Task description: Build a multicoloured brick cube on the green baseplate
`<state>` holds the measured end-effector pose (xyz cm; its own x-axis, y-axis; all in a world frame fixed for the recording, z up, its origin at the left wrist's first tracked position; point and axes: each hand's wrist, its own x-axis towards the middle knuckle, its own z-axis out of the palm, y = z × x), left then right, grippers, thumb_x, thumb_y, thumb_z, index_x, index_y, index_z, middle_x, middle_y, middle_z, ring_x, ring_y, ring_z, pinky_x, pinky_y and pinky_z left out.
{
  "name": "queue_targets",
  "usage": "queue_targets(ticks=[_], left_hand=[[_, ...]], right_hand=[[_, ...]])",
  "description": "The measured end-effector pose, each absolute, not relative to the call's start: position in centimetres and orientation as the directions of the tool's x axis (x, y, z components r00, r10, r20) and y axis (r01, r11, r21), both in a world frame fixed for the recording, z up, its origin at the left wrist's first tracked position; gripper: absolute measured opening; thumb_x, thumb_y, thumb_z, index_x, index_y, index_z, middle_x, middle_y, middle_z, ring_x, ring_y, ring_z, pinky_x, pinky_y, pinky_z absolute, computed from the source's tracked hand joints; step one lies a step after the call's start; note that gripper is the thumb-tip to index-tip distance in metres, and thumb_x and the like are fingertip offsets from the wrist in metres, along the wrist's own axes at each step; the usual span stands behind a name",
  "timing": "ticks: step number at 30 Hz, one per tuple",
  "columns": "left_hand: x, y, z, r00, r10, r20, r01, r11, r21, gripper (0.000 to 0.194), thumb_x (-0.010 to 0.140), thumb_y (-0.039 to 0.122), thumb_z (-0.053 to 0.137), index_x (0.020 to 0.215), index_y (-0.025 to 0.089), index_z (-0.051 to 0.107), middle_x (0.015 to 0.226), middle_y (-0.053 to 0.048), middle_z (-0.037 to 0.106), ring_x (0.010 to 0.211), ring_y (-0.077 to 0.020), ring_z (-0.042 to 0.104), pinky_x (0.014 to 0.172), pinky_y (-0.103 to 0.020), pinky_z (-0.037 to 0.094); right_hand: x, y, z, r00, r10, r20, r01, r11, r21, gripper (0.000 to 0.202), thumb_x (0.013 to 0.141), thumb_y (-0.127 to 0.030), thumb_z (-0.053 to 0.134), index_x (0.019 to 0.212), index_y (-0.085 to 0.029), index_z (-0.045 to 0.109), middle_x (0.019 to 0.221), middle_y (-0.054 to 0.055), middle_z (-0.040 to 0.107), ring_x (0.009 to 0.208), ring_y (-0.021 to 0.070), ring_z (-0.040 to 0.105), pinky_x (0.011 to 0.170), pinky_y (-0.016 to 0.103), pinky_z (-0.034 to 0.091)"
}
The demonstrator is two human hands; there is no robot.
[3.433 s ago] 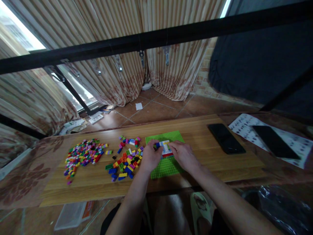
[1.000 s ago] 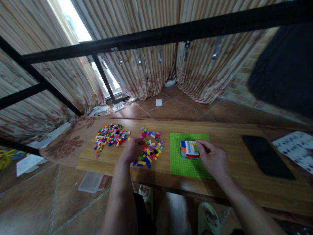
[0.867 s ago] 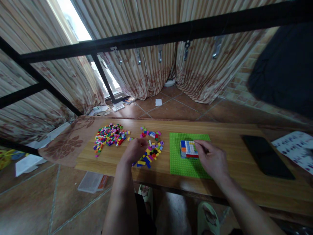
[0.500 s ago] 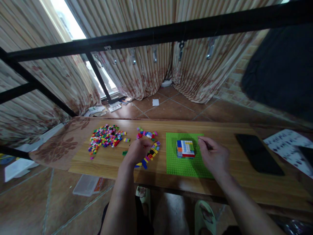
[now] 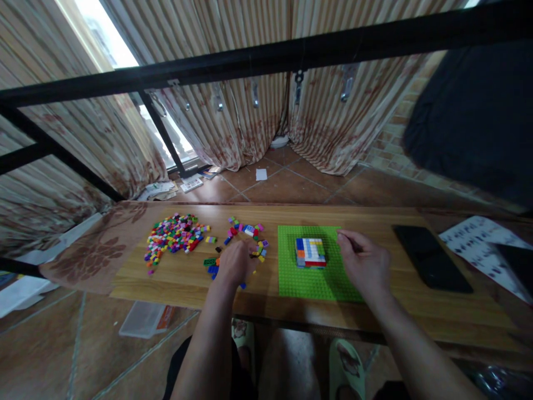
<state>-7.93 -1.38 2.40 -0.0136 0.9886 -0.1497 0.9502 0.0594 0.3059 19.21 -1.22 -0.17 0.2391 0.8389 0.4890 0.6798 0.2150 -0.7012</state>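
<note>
My left hand (image 5: 235,262) is low over a scatter of loose toy bricks (image 5: 250,229) on the wooden table. Its fingers are curled downward, partly hidden and blurred, so I cannot tell whether they grip a brick. A green brick (image 5: 209,261) lies just left of that hand. At the right edge of a green studded baseplate (image 5: 291,283), my right hand (image 5: 363,261) is closed, thumb and fingertips pinched together; anything between them is too small to make out. On the baseplate sits a low block of joined bricks (image 5: 310,253), white, blue, orange, yellow and red.
A larger heap of mixed bricks (image 5: 177,233) lies at the table's left. To the right are a black phone (image 5: 431,258) and a printed sheet (image 5: 478,244). A black metal bar (image 5: 250,61) crosses above the far side. A clear plastic box (image 5: 139,319) is on the floor.
My left hand has shifted slightly among the loose bricks; blue and orange ones now show at its left, and fewer show at its right. The right hand stays pinched by the baseplate.
</note>
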Motion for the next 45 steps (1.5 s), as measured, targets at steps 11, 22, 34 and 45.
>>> queue_targets(ticks=[11, 22, 34, 45], left_hand=[[-9.5, -1.3, 2.1, -0.024, 0.998, -0.06, 0.893, 0.048, 0.447, 0.021, 0.076, 0.014, 0.055, 0.089, 0.018, 0.072, 0.091, -0.009, 0.073, 0.09, -0.0225, 0.066, 0.08, -0.029, 0.046], [-10.3, -1.2, 2.4, 0.014, 0.998, -0.067, 0.441, 0.054, 0.896, 0.026, 0.07, 0.012, 0.047, 0.082, 0.013, 0.07, 0.072, -0.002, 0.067, 0.07, -0.014, 0.06, 0.066, -0.023, 0.047], [-5.3, -1.8, 2.4, 0.233, 0.947, -0.22, -0.069, 0.241, 0.968, 0.027, 0.067, 0.023, 0.072, 0.091, 0.013, 0.071, 0.072, -0.001, 0.065, 0.066, -0.0102, 0.057, 0.068, -0.023, 0.044], [-1.7, -2.8, 2.1, 0.532, 0.79, -0.304, -0.069, 0.399, 0.914, 0.04, 0.067, 0.033, 0.079, 0.1, 0.013, 0.069, 0.078, -0.003, 0.066, 0.066, -0.0096, 0.057, 0.068, -0.024, 0.044]], right_hand=[[18.4, -1.4, -0.2, 0.193, 0.847, 0.496, 0.639, 0.275, -0.718, 0.029, 0.088, -0.04, 0.053, 0.092, -0.02, 0.073, 0.086, 0.007, 0.075, 0.073, 0.0204, 0.068, 0.069, 0.033, 0.054], [17.9, -1.5, -0.2, 0.158, 0.84, 0.519, 0.615, 0.327, -0.717, 0.025, 0.088, -0.037, 0.056, 0.091, -0.02, 0.074, 0.085, 0.006, 0.075, 0.07, 0.0188, 0.068, 0.069, 0.032, 0.055], [16.5, -3.0, 0.9, -0.111, 0.854, 0.508, 0.495, 0.49, -0.717, 0.018, 0.09, -0.025, 0.055, 0.098, -0.023, 0.07, 0.092, 0.003, 0.071, 0.083, 0.0169, 0.066, 0.074, 0.029, 0.052], [17.1, -5.4, 1.2, -0.437, 0.811, 0.389, 0.362, 0.554, -0.749, 0.017, 0.092, -0.02, 0.054, 0.101, -0.024, 0.068, 0.094, 0.004, 0.067, 0.086, 0.0149, 0.063, 0.076, 0.028, 0.051]])
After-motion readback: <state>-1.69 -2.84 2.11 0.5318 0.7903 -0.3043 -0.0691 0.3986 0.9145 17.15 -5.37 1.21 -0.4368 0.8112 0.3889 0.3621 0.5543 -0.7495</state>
